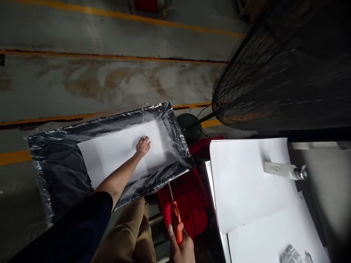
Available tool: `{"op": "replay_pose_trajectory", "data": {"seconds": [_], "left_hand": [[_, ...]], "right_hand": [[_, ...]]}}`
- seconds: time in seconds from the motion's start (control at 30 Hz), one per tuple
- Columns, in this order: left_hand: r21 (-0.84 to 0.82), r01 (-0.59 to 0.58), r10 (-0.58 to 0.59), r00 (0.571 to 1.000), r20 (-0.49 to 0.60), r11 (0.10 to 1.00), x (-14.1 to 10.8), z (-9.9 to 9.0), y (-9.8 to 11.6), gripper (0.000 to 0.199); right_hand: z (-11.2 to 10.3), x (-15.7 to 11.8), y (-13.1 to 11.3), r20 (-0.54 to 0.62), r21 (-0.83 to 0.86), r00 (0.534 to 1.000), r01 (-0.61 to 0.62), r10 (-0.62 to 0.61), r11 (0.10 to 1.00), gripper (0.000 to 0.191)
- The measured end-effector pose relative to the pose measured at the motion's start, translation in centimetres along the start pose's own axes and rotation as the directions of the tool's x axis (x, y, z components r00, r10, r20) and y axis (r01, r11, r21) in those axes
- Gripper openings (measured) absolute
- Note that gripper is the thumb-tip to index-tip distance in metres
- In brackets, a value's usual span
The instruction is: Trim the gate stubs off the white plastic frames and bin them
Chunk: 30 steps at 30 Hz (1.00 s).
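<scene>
My left hand [143, 145] reaches into a long box lined with clear plastic film [52, 164]. Its fingers are curled closed over a white sheet [109, 151] that lies on the bottom. A small pale bit shows at the fingertips, too small to name. In my right hand [183, 248], low in the view, is an orange-handled tool [175, 215] with a thin metal shaft. The shaft points up toward the box's near edge, and its tip is close to the film.
A red stool or chair [189, 208] stands beside my legs. To the right, white sheets [246, 182] cover a table, with a white bottle [279, 170] and a crumpled printed wrapper [290, 254] on them. A large black fan cage [241, 84] stands behind.
</scene>
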<state>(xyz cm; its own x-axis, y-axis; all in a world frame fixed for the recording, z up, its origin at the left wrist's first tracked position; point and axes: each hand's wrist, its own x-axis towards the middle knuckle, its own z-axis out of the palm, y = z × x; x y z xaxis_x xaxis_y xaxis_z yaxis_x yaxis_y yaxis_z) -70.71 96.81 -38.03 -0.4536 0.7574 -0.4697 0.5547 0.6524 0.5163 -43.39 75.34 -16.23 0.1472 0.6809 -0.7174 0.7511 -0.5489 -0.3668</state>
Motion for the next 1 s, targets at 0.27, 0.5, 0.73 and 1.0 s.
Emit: {"op": "replay_pose_trajectory", "data": {"seconds": [0.27, 0.5, 0.73, 1.0], "left_hand": [[0.219, -0.034, 0.068, 0.986, -0.150, 0.975, 0.0, 3.2, -0.8, 0.020], [0.253, -0.017, 0.062, 0.983, -0.172, 0.967, 1.4, 1.7, -1.3, 0.016], [0.240, 0.022, 0.032, 0.975, -0.219, 0.970, 5.3, -1.0, -2.2, 0.016], [0.319, -0.159, 0.194, 0.978, -0.079, 0.934, 6.5, -2.0, -2.0, 0.013]], "right_hand": [[0.8, 0.4, -2.2, -0.180, 0.087, 0.982, -0.041, 0.056, 0.995, 0.068], [0.1, 1.4, -3.6, -0.167, 0.170, 0.986, 0.026, 0.003, 0.985, 0.062], [-0.2, 2.1, -2.9, -0.196, 0.093, 0.980, -0.016, 0.034, 0.996, 0.060], [-0.2, 2.5, -3.0, -0.136, 0.127, 0.991, 0.012, 0.005, 0.992, 0.059]]}}
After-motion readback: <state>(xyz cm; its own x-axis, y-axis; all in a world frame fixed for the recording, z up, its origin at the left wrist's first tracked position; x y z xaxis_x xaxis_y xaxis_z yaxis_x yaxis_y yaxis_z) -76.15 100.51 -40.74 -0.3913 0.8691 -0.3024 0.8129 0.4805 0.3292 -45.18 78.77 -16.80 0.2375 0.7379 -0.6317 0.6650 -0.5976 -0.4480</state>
